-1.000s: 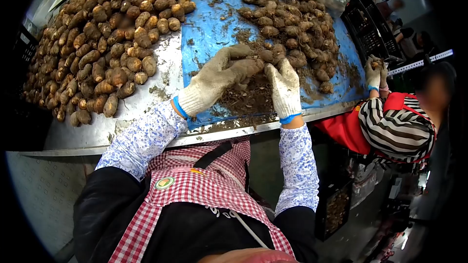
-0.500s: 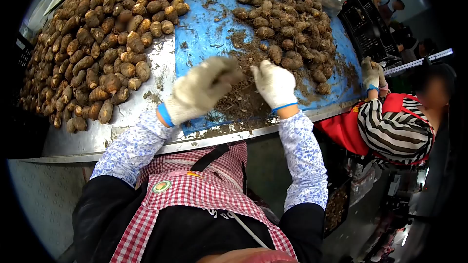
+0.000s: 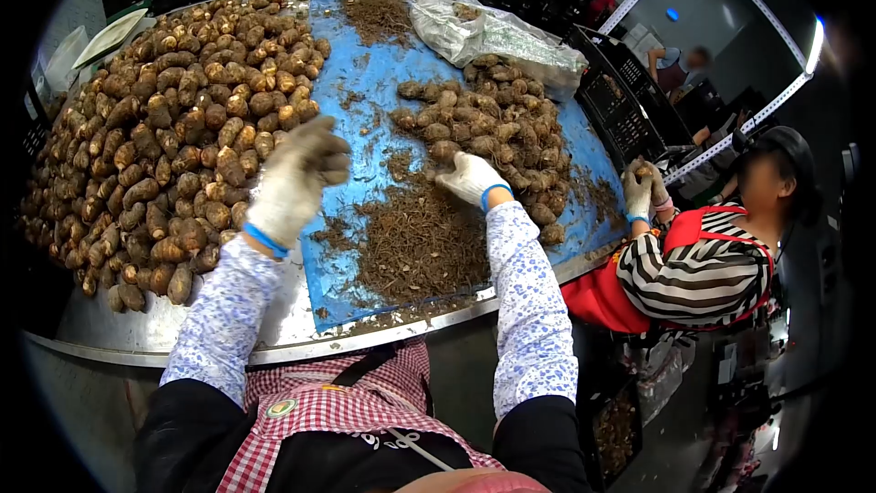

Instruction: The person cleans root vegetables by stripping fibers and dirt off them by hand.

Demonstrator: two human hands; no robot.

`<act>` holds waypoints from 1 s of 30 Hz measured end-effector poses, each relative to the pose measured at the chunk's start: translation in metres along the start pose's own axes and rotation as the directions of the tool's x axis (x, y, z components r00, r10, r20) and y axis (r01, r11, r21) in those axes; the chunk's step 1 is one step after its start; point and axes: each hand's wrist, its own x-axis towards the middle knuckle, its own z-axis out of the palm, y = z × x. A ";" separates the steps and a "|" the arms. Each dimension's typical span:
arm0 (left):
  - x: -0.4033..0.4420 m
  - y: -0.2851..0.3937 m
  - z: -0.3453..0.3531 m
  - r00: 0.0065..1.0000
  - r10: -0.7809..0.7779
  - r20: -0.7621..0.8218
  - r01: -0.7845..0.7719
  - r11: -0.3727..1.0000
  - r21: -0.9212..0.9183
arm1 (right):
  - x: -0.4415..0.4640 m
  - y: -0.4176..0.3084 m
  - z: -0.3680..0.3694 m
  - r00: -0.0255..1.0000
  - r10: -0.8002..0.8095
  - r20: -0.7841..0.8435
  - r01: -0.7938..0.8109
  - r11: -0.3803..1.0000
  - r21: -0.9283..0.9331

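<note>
My left hand (image 3: 297, 173), in a soiled whitish glove, hovers by the right edge of the large taro pile (image 3: 155, 155). Its fingers are loosely bent and somewhat apart, with no taro visible in them. At the near left side of a smaller heap of hairy taros (image 3: 502, 123), my right hand (image 3: 474, 180) has its gloved fingers curled inward. What lies inside those fingers is hidden. Just beyond them sits a single taro (image 3: 443, 152). Below my right hand, loose brown root fibres and soil (image 3: 420, 246) cover part of the blue sheet (image 3: 351, 82).
A clear plastic bag (image 3: 502, 41) lies behind the smaller heap. Black crates (image 3: 630, 100) stand at the right. A co-worker (image 3: 707, 256) in a striped top and red apron stands at the right edge, gloved hands together. The metal table edge (image 3: 365, 344) runs in front of me.
My left hand has moved left, from over the debris to the large pile's edge. My right hand has shifted onto the smaller heap's edge. The view has tilted up, showing more of the far table.
</note>
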 end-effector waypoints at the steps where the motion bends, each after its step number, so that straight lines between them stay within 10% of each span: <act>1: 0.000 -0.009 0.008 0.999 0.002 0.033 -0.007 0.985 0.172 | 0.004 0.007 0.011 0.999 -0.025 -0.026 0.030 0.973 0.227; 4: 0.017 -0.047 0.016 0.990 0.081 0.111 -0.135 0.747 0.651 | -0.039 -0.016 0.003 0.998 0.019 -0.064 0.052 0.378 0.924; 6: 0.017 -0.070 0.025 0.989 -0.049 0.140 -0.012 0.916 0.401 | -0.084 -0.039 -0.015 0.962 -0.260 -0.083 0.167 0.321 0.932; 10: -0.002 -0.059 0.040 0.735 -0.642 0.218 0.607 0.767 0.210 | -0.122 -0.079 -0.004 0.824 -0.351 -0.445 0.523 0.774 0.357; 14: -0.025 -0.059 0.048 0.720 -0.673 0.169 0.644 0.739 0.200 | -0.135 -0.068 0.001 0.785 -0.469 -0.405 0.537 0.841 0.068; 19: -0.026 -0.044 0.038 0.787 -0.592 0.173 0.516 0.785 0.342 | -0.144 -0.078 -0.002 0.806 -0.411 -0.426 0.557 0.771 0.309; 21: -0.018 -0.063 0.024 0.933 -0.080 0.350 -0.176 0.747 0.641 | -0.149 -0.084 -0.001 0.936 -0.234 -0.263 0.341 0.790 0.510; 24: -0.004 -0.075 0.010 0.836 0.085 0.542 -0.482 0.584 0.653 | -0.146 -0.081 0.033 0.912 -0.178 -0.370 0.384 0.687 0.617; 25: -0.019 -0.053 0.016 0.906 -0.217 0.364 -0.090 0.740 0.666 | -0.143 -0.075 0.038 0.850 -0.197 -0.489 0.437 0.782 0.444; 27: -0.046 -0.025 0.047 0.905 -0.374 0.203 0.178 0.766 0.617 | -0.145 -0.072 0.036 0.834 -0.165 -0.527 0.404 0.833 0.378; 29: -0.036 -0.061 0.035 0.942 -0.162 0.294 -0.021 0.846 0.533 | -0.152 -0.083 0.032 0.877 -0.123 -0.465 0.407 0.705 0.581; 30: -0.040 -0.057 0.036 0.928 -0.261 0.266 0.098 0.859 0.502 | -0.161 -0.092 0.027 0.764 -0.242 -0.598 0.498 0.811 0.308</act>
